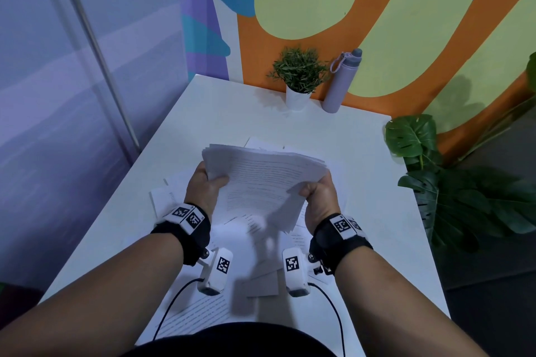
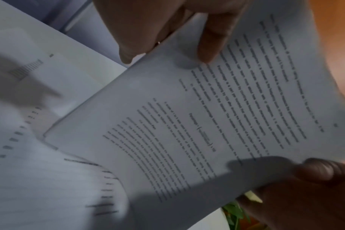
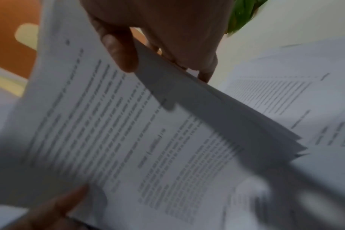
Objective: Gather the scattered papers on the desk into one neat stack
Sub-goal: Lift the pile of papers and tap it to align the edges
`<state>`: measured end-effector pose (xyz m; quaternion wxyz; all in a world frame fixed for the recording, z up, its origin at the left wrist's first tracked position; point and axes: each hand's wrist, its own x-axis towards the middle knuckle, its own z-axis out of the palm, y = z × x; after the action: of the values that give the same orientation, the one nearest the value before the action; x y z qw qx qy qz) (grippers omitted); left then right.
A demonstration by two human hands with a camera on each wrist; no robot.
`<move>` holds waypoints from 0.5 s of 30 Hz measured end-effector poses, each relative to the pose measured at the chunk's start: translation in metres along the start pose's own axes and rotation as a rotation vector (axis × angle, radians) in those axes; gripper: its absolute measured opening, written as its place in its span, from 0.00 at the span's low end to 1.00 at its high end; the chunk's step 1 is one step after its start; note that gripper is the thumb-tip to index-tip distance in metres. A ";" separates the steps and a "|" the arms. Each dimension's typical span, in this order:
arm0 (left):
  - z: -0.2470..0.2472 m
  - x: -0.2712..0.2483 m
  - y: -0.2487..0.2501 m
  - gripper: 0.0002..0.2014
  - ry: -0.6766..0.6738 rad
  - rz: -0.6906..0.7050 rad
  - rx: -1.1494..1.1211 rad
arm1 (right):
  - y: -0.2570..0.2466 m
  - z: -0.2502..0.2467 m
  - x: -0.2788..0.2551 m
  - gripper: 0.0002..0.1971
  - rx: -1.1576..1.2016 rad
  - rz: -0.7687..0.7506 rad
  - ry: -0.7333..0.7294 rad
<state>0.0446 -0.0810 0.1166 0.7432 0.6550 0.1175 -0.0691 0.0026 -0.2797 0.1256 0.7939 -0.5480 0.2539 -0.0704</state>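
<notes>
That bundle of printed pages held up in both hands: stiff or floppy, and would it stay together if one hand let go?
Probably floppy: the bundle of printed pages bows between the left hand and the right hand. Its edges are fanned and uneven in the right wrist view, so sheets would likely slide apart with one hand only. It looks thin, probably light.

Counter: white rectangular counter [image 1: 362, 182].
12 o'clock edge: small green potted plant in white pot [image 1: 298, 78]; lilac metal water bottle [image 1: 340, 82] just beside it.
6 o'clock: loose printed white paper sheets [image 1: 200, 313], overlapping.
</notes>
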 end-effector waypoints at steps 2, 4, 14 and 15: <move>0.000 -0.002 -0.002 0.15 -0.030 0.040 0.039 | 0.004 0.000 -0.004 0.34 -0.029 -0.006 -0.031; 0.001 -0.003 -0.002 0.15 -0.044 0.082 0.049 | 0.006 0.000 -0.003 0.33 -0.040 -0.024 -0.043; -0.003 -0.018 -0.012 0.24 -0.058 -0.031 -0.089 | 0.037 -0.016 0.003 0.42 -0.128 0.053 0.055; -0.004 -0.020 -0.015 0.27 -0.058 -0.059 -0.068 | 0.039 -0.017 0.003 0.41 -0.135 0.076 0.071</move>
<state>0.0214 -0.0801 0.1066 0.7658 0.6234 0.1174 -0.1057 -0.0097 -0.2794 0.0850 0.7478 -0.5873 0.3066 -0.0422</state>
